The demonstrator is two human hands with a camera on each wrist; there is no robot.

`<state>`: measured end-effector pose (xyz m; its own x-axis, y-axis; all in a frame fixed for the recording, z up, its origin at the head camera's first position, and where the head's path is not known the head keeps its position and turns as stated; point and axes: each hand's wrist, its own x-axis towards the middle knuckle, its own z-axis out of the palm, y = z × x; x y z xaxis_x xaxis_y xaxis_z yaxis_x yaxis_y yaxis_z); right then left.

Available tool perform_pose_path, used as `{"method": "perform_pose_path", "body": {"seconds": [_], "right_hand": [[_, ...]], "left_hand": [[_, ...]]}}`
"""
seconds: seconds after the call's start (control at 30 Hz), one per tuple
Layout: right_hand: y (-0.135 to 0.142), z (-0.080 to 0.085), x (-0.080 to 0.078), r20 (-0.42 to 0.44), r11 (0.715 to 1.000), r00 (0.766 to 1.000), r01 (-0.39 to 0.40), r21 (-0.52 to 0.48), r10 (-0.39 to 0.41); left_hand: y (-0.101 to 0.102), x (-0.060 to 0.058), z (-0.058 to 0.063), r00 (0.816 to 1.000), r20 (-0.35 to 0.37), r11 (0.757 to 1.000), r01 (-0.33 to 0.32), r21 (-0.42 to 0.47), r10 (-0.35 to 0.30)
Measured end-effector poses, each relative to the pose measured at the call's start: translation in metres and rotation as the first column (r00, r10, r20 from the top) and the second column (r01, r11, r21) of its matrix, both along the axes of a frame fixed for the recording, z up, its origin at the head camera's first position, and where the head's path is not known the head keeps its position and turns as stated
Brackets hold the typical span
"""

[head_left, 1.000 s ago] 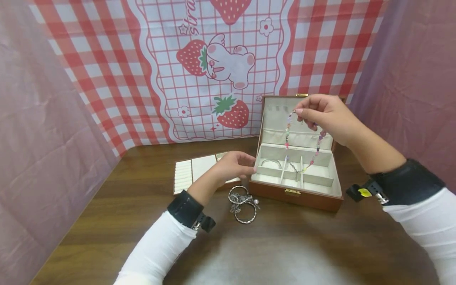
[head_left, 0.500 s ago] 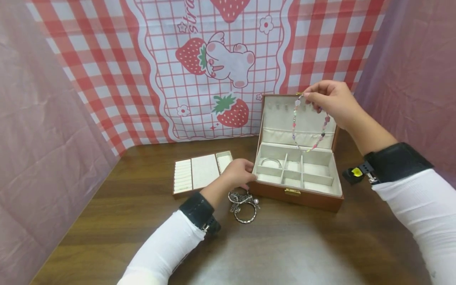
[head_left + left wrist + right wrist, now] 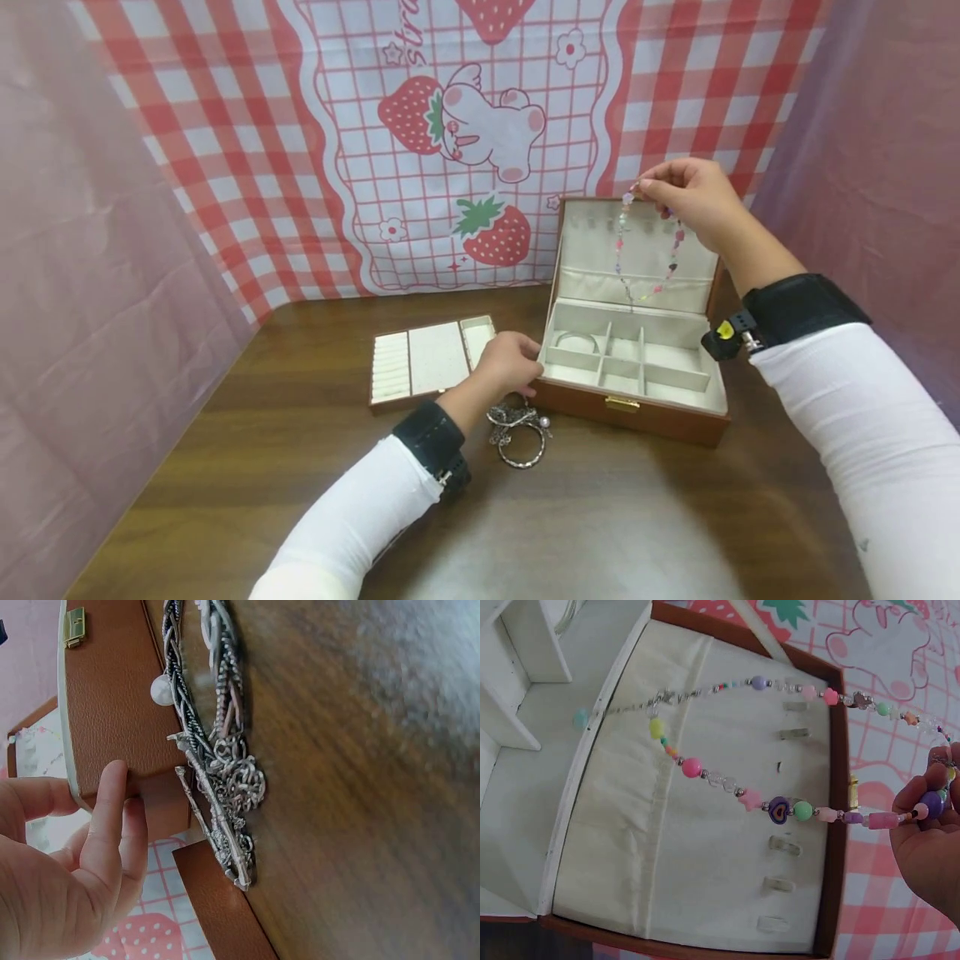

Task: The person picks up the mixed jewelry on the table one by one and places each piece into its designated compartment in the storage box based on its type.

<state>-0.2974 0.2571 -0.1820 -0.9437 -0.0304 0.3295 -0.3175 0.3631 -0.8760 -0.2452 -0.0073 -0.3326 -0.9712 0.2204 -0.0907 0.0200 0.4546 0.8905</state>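
Pinched in the right hand [image 3: 692, 198], the necklace [image 3: 779, 811] dangles lengthwise before the lid [image 3: 588, 257]; the left hand [image 3: 510, 362] grips the box [image 3: 663, 421].

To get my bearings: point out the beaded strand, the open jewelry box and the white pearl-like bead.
Beaded strand [image 3: 779, 810]: right wrist view, on its purple heart bead.
Open jewelry box [image 3: 671, 422]: head view, on its brown front wall.
White pearl-like bead [image 3: 163, 689]: left wrist view, on its middle.

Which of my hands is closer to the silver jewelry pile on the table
Left. Your left hand is at the box corner, right beside the silver jewelry pile; your right hand is farther away, up by the open lid, holding the beaded strand.
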Motion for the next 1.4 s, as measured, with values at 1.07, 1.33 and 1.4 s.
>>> {"method": "perform_pose_path", "body": {"seconds": [1.07, 1.33, 1.4], "right_hand": [[0.007, -0.043, -0.037, -0.442, 0.721, 0.873, 0.441, 0.534, -0.206], [0.011, -0.049, -0.036, -0.483, 0.607, 0.867, 0.45, 0.655, -0.121], [0.013, -0.051, -0.035, -0.491, 0.592, 0.864, 0.456, 0.664, -0.115]], "left_hand": [[-0.005, 0.0, 0.001, 1.0, 0.011, 1.0, 0.014, 0.013, -0.014], [-0.004, 0.001, 0.002, 1.0, 0.006, 1.0, 0.013, -0.004, -0.013], [-0.003, 0.001, 0.002, 1.0, 0.002, 1.0, 0.016, -0.011, -0.016]]}}
